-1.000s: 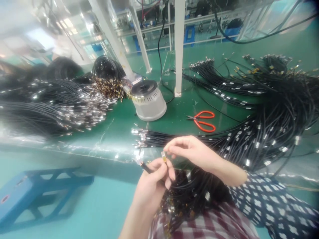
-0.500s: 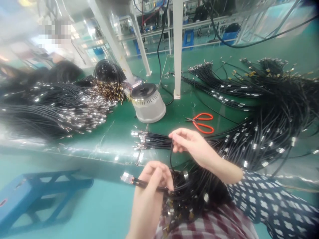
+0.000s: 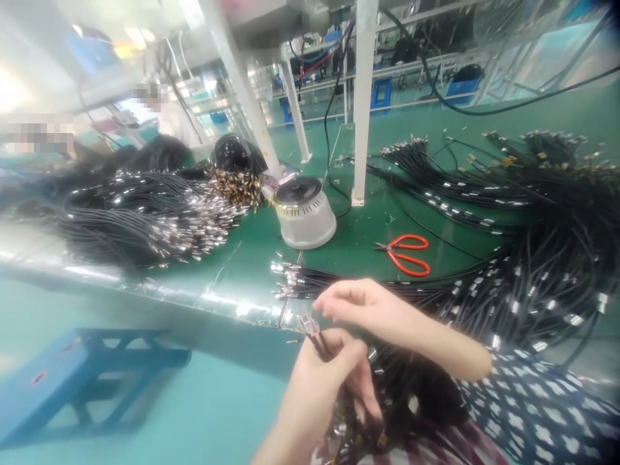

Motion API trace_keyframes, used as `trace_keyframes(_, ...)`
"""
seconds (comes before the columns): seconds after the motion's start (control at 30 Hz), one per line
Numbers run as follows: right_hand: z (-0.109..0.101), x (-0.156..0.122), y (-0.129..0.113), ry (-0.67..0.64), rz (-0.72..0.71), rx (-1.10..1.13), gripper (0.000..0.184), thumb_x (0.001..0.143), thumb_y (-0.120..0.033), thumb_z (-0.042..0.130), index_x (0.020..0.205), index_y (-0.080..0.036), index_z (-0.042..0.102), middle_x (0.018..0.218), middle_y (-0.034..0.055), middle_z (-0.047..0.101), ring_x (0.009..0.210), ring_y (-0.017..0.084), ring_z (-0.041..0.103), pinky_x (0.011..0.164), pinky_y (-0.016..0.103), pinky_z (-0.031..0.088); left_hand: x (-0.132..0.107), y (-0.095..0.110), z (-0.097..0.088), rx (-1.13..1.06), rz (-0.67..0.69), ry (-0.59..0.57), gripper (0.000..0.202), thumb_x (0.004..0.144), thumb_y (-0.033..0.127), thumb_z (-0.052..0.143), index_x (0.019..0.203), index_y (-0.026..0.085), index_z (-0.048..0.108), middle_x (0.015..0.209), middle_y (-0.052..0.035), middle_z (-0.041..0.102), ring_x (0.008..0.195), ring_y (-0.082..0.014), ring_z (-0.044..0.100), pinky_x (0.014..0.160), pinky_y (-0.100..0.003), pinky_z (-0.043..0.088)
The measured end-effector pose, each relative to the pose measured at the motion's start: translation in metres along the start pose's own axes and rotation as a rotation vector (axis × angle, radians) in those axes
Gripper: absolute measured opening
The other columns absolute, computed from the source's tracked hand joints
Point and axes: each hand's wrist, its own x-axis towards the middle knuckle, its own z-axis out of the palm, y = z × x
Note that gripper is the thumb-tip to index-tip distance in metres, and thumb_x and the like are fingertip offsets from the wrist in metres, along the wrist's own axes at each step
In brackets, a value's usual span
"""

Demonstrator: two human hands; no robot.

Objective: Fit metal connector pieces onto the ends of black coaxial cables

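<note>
Black cables [image 3: 316, 345] with clear and silvery connectors [image 3: 309, 323] stick up out of my left hand [image 3: 329, 374], which is closed round them. My right hand [image 3: 356, 302] reaches over from the right, its thumb and fingertips pinched together right by the connector ends. Whatever lies between those fingertips is too small to make out. Below my hands, a dark heap of cables [image 3: 421, 391] rests on my lap. Just behind my right hand, a bundle of black cables [image 3: 320, 282] with silvery ends lies along the table edge.
Red-handled scissors [image 3: 409, 254] lie on the green table [image 3: 256, 258], near a round white device [image 3: 307, 226] with a dark top. Cable piles stand left [image 3: 159, 213] and right [image 3: 547, 239]. White posts [image 3: 363, 110] rise behind. A blue stool [image 3: 97, 381] is at lower left.
The connectors in my left hand have turned from pointing left to pointing up. My right hand has left the single cable it pinched and come to the connector ends. The view has shifted.
</note>
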Motion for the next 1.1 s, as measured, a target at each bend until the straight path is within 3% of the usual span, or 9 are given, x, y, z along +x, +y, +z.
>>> trace_keyframes(0.13,0.01,0.0,-0.009,-0.099,0.049,-0.031,0.033,0.074,-0.034,0.074,0.103,-0.018,0.069,0.078,-0.0005,0.065,0.068,0.013,0.058,0.064,0.024,0.046,0.003,-0.003,-0.001,0.046,-0.021,-0.012,0.028,0.079,0.035,0.069,0.067,0.011,0.061,0.044,-0.0057,0.064,0.034,-0.0135,0.059,0.032,-0.017,0.04)
trace_keyframes(0.33,0.004,0.006,-0.002,-0.16,-0.002,0.105,0.011,0.076,-0.023,0.068,0.079,-0.013,0.064,0.063,-0.002,0.059,0.056,0.01,0.054,0.055,0.022,0.046,0.002,-0.004,-0.001,0.008,-0.011,-0.034,0.029,0.073,0.037,0.074,0.078,0.011,0.061,0.048,-0.0045,0.065,0.037,-0.0134,0.059,0.034,-0.018,0.038)
trace_keyframes(0.43,-0.002,0.006,0.001,-0.156,0.022,0.149,0.021,0.079,-0.034,0.068,0.081,-0.015,0.059,0.053,-0.0064,0.052,0.041,0.007,0.043,0.042,0.019,0.036,-0.002,0.0,-0.003,-0.032,0.056,-0.04,0.031,0.076,0.039,0.073,0.088,0.013,0.061,0.058,-0.004,0.067,0.048,-0.0144,0.062,0.046,-0.021,0.044)
trace_keyframes(0.5,-0.005,0.003,0.001,-0.147,0.019,0.168,0.022,0.078,-0.034,0.068,0.08,-0.015,0.057,0.053,-0.0073,0.051,0.041,0.005,0.042,0.043,0.018,0.036,-0.004,0.001,-0.003,-0.037,0.092,-0.041,0.03,0.08,0.038,0.07,0.094,0.013,0.06,0.065,-0.0047,0.068,0.058,-0.0158,0.064,0.056,-0.025,0.047)
trace_keyframes(0.63,-0.008,-0.005,-0.007,-0.264,0.056,0.058,0.005,0.083,-0.022,0.059,0.082,-0.018,0.056,0.055,-0.0065,0.055,0.04,0.006,0.047,0.045,0.018,0.039,-0.005,0.001,-0.004,-0.038,0.141,-0.017,0.04,0.077,0.031,0.075,0.108,0.014,0.057,0.074,-0.0055,0.069,0.069,-0.0177,0.065,0.066,-0.028,0.049)
trace_keyframes(0.73,-0.009,-0.01,-0.017,-0.306,0.052,-0.139,0.008,0.078,-0.014,0.055,0.082,-0.018,0.06,0.068,-0.0014,0.066,0.047,0.009,0.053,0.047,0.02,0.043,-0.004,-0.002,-0.003,-0.03,0.114,-0.013,0.053,0.067,0.02,0.082,0.111,0.017,0.054,0.075,-0.0013,0.068,0.053,-0.0123,0.061,0.055,-0.025,0.048)
trace_keyframes(0.83,-0.01,-0.013,-0.025,-0.297,-0.024,-0.297,0.015,0.068,-0.006,0.055,0.075,-0.017,0.062,0.08,0.0011,0.071,0.063,0.012,0.059,0.057,0.021,0.046,-0.003,-0.004,-0.002,-0.009,0.118,0.064,0.056,0.058,0.012,0.084,0.107,0.018,0.057,0.085,-0.0016,0.067,0.057,-0.0112,0.06,0.051,-0.022,0.047)
trace_keyframes(0.97,-0.003,-0.017,-0.026,-0.281,-0.064,-0.343,0.02,0.064,-0.006,0.054,0.076,-0.017,0.066,0.082,0.0008,0.071,0.065,0.013,0.058,0.057,0.02,0.044,-0.001,-0.01,0.003,0.049,0.224,0.229,0.063,0.049,0.01,0.086,0.106,0.018,0.06,0.1,-0.005,0.067,0.096,-0.0247,0.063,0.075,-0.029,0.052)
trace_keyframes(1.1,0.009,-0.021,-0.023,-0.214,-0.078,-0.461,0.021,0.061,-0.008,0.054,0.073,-0.018,0.068,0.068,-0.0011,0.067,0.056,0.011,0.052,0.048,0.02,0.037,-0.002,-0.018,0.008,0.059,0.258,0.294,0.074,0.055,0.014,0.084,0.122,0.019,0.051,0.11,-0.0096,0.065,0.101,-0.0283,0.063,0.086,-0.037,0.05)
